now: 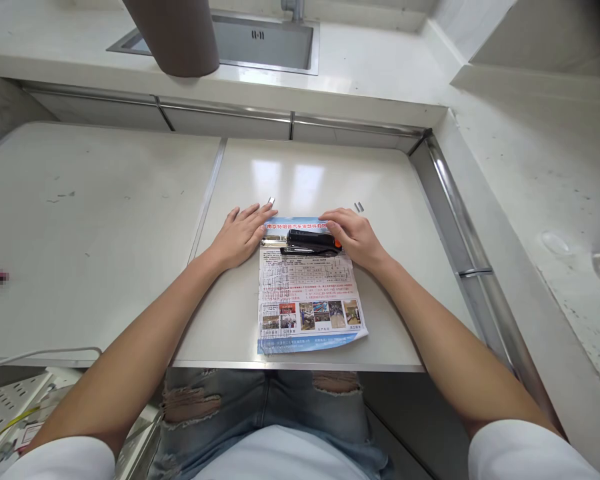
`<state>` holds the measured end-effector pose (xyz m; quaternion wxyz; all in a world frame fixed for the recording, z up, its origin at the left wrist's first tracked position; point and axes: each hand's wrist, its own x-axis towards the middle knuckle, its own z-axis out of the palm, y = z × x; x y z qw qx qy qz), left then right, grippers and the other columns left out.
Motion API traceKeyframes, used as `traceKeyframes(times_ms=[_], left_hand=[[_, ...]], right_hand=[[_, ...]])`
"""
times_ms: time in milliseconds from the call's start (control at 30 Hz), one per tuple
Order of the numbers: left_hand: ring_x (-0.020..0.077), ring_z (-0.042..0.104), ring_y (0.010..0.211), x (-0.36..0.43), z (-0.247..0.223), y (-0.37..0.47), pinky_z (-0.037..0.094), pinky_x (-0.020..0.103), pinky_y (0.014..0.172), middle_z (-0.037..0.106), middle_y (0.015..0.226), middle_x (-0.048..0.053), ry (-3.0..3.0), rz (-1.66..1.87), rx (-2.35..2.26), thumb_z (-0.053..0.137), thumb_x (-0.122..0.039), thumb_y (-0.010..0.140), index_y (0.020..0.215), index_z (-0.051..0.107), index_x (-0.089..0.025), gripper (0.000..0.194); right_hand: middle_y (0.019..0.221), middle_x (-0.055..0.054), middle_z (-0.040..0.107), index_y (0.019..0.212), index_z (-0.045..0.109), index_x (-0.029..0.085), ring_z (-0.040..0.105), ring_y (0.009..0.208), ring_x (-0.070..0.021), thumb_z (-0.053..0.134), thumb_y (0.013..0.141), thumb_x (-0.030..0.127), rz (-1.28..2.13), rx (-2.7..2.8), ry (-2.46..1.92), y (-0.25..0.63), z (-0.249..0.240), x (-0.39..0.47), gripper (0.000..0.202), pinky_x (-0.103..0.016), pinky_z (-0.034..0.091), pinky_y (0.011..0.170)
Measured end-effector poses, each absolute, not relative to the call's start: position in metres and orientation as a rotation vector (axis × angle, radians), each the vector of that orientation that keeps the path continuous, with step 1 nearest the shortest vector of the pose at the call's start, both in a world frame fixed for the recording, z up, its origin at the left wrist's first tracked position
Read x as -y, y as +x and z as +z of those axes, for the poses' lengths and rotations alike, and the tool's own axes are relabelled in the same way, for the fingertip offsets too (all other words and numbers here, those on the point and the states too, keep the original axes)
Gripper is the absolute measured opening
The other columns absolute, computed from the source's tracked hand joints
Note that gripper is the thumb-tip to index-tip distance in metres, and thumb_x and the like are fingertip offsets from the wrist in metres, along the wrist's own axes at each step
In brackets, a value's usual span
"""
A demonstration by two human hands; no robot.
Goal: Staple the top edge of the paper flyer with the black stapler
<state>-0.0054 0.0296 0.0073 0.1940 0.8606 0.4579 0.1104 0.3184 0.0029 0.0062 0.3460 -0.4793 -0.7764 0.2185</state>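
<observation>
The glossy white tabletop [400, 193] bears a colourful printed paper sheet [307, 283] near its front edge. The left hand [240, 237] lies flat, empty; the half-curled right hand's [359, 235] grip is unclear. Between them, by the sheet's far edge, lies a black-and-silver stapler [307, 239].

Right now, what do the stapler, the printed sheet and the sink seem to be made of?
Stapler: probably smooth plastic, evenly black, over metal, shining silvery at left.
Printed sheet: apparently thin, smooth paper; its lower right corner curls.
Sink: likely satin stainless steel, grey with soft sheen.
</observation>
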Motion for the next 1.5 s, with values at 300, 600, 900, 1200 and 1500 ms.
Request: traceKeyframes(times_ms=[300, 600, 900, 1200, 1500], left_hand=[[0.0323, 0.059, 0.137, -0.033, 0.002, -0.005, 0.040, 0.056, 0.124, 0.065, 0.146, 0.014, 2.404, 0.574, -1.356, 0.036, -0.038, 0.115, 0.152, 0.065, -0.024, 0.049], [0.0311, 0.064, 0.109, -0.036, -0.003, -0.009, 0.054, 0.051, 0.102, 0.069, 0.113, 0.011, 2.385, 0.723, -1.465, 0.063, -0.021, 0.100, 0.104, 0.077, -0.022, 0.014], [0.0235, 0.072, 0.096, -0.020, 0.010, -0.005, 0.058, 0.040, 0.092, 0.078, 0.110, 0.006, 2.295, 1.016, -1.336, 0.058, -0.026, 0.109, 0.121, 0.075, -0.026, 0.021], [0.0225, 0.076, 0.096, -0.011, 0.010, -0.007, 0.061, 0.035, 0.087, 0.082, 0.109, 0.003, 2.360, 1.011, -1.274, 0.071, -0.033, 0.104, 0.123, 0.080, -0.026, 0.022], [0.0283, 0.071, 0.112, -0.012, 0.008, -0.002, 0.054, 0.044, 0.101, 0.082, 0.115, 0.008, 2.514, 0.666, -0.975, 0.058, -0.031, 0.109, 0.113, 0.074, -0.022, 0.019]], right_hand=[[0.112, -0.007, 0.080, 0.096, 0.084, 0.028, 0.061, 0.100, -0.0291, 0.034, 0.112, 0.068, 0.599, 2.104, -1.271, 0.316, 0.003, 0.001, 0.065, -0.052, 0.051, 0.097], [0.122, -0.009, 0.077, 0.123, 0.079, 0.027, 0.063, 0.111, -0.0294, 0.049, 0.108, 0.069, 0.583, 2.115, -1.149, 0.312, 0.007, 0.007, 0.053, -0.051, 0.051, 0.102], [0.130, -0.010, 0.075, 0.137, 0.068, 0.026, 0.062, 0.114, -0.0319, 0.075, 0.096, 0.052, 0.548, 2.278, -1.081, 0.305, 0.003, 0.012, 0.049, -0.052, 0.051, 0.104], [0.131, -0.011, 0.074, 0.137, 0.068, 0.025, 0.062, 0.113, -0.0331, 0.074, 0.096, 0.039, 0.537, 2.300, -1.038, 0.307, 0.002, 0.010, 0.044, -0.052, 0.053, 0.103], [0.132, -0.012, 0.074, 0.135, 0.068, 0.026, 0.062, 0.115, -0.0334, 0.074, 0.095, 0.040, 0.557, 2.300, -1.041, 0.307, 0.001, 0.010, 0.043, -0.054, 0.052, 0.105]])
